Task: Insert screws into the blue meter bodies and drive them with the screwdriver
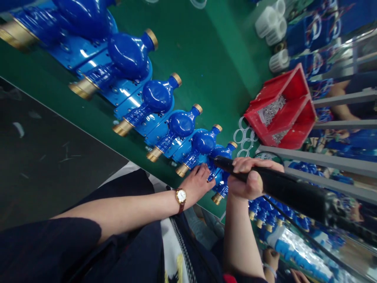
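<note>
The right hand (246, 181) wraps tight round a long black tool (294, 192), likely to hold its tip steady at the last blue metal body (220, 151), which lies at the right end of a row of 6 on the green counter (212, 78). The left hand (196, 185), fingers bent, rests by that body, maybe to stop it sliding, but I cannot tell if it grips. A red bin (300, 125) of small metal bits (272, 112) sits near, probably for easy reach.
</note>
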### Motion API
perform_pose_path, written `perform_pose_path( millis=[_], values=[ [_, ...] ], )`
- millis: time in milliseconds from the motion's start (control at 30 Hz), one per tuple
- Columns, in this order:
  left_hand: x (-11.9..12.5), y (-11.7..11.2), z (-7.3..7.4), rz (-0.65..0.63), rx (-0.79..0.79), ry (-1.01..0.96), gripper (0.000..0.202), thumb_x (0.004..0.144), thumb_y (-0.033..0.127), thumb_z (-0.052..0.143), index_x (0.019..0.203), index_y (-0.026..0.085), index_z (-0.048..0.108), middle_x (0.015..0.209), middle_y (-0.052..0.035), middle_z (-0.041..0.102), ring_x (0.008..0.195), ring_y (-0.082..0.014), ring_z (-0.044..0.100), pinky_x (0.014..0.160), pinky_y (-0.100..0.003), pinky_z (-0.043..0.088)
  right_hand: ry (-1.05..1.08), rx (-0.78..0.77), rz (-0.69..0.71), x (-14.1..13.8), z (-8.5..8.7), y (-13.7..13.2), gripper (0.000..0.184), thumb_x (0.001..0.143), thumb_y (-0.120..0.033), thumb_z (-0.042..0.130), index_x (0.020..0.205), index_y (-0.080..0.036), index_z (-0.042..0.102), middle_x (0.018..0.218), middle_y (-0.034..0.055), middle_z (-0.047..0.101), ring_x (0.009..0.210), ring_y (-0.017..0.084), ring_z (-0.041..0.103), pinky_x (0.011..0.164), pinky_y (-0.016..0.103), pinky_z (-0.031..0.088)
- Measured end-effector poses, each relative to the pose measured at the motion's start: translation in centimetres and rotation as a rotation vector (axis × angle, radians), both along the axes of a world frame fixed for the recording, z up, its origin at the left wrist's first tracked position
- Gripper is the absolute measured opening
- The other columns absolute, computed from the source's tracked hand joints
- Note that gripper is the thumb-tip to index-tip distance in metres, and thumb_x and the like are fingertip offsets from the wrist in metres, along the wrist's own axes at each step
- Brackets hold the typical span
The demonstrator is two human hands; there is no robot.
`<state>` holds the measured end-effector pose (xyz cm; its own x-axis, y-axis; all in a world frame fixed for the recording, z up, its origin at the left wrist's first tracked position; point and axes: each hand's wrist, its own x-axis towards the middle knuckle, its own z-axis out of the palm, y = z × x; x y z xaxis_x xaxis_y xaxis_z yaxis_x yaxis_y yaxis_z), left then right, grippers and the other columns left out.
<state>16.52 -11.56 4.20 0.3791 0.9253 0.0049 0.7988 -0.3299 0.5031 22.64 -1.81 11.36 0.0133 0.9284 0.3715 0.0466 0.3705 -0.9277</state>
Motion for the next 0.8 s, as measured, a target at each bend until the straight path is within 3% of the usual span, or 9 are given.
perform_pose_path(
  millis=[167, 333, 433, 567, 667, 800],
  values=[
    [-0.3, 0.3, -0.4, -0.011, -0.026, -0.019, 0.031, 0.088, 0.019, 0.047, 0.118, 0.024, 0.054, 0.124, -0.0167, 0.052, 0.119, -0.0269, 0.047, 0.094, -0.044, 0.038, -0.029, 0.036, 0.086, -0.3, 0.0, 0.5, 0.013, 0.074, -0.026, 0.054, 0.064, -0.021, 0.047, 0.052, -0.0076, 0.043, 0.043, 0.006, 0.042, 0.048, 0.023, 0.037],
    [-2.7, -0.1, 1.0, -0.122, -0.1, -0.098, 0.065, 0.081, 0.027, 0.06, 0.138, 0.037, 0.031, 0.134, -0.0127, 0.041, 0.126, -0.0308, 0.037, 0.095, -0.043, 0.038, -0.025, 0.038, 0.006, -0.5, 2.9, -0.2, 0.012, 0.072, -0.03, 0.058, 0.069, -0.022, 0.049, 0.053, -0.0076, 0.045, 0.044, 0.007, 0.044, 0.05, 0.025, 0.04],
    [-5.2, -0.7, 1.7, -0.047, -0.03, -0.084, 0.051, 0.085, 0.021, 0.052, 0.134, 0.032, 0.041, 0.13, -0.0127, 0.044, 0.123, -0.0283, 0.039, 0.097, -0.043, 0.036, 0.02, 0.087, -0.011, -1.1, 4.1, -1.0, 0.012, 0.071, -0.028, 0.058, 0.076, -0.023, 0.049, 0.053, -0.0083, 0.046, 0.043, 0.007, 0.044, 0.049, 0.024, 0.039],
    [-7.7, -0.7, 1.1, 0.189, 0.035, 0.001, 0.035, 0.085, 0.019, 0.05, 0.118, 0.027, 0.057, 0.129, -0.0155, 0.043, 0.122, -0.0329, 0.037, 0.094, -0.05, 0.037, 0.054, 0.063, -0.029, -1.9, 2.7, -1.7, 0.019, 0.07, -0.023, 0.058, 0.087, -0.023, 0.048, 0.056, -0.0091, 0.05, 0.045, 0.008, 0.049, 0.052, 0.027, 0.043],
    [-8.1, -0.1, 0.3, 0.175, 0.021, 0.005, 0.033, 0.085, 0.019, 0.05, 0.117, 0.024, 0.058, 0.126, -0.0171, 0.044, 0.121, -0.0327, 0.038, 0.094, -0.048, 0.039, 0.025, 0.019, -0.039, -2.1, 1.2, -2.0, 0.023, 0.07, -0.023, 0.059, 0.088, -0.023, 0.046, 0.057, -0.0095, 0.052, 0.046, 0.009, 0.051, 0.054, 0.029, 0.044],
    [-7.7, 0.5, -0.1, 0.15, 0.016, -0.006, 0.031, 0.085, 0.017, 0.047, 0.113, 0.023, 0.06, 0.118, -0.0157, 0.047, 0.119, -0.0302, 0.041, 0.095, -0.046, 0.041, -0.01, -0.044, -0.082, -2.3, 0.7, -1.9, 0.019, 0.071, -0.029, 0.058, 0.077, -0.022, 0.042, 0.054, -0.0095, 0.048, 0.045, 0.008, 0.048, 0.052, 0.028, 0.042]
  ],
)
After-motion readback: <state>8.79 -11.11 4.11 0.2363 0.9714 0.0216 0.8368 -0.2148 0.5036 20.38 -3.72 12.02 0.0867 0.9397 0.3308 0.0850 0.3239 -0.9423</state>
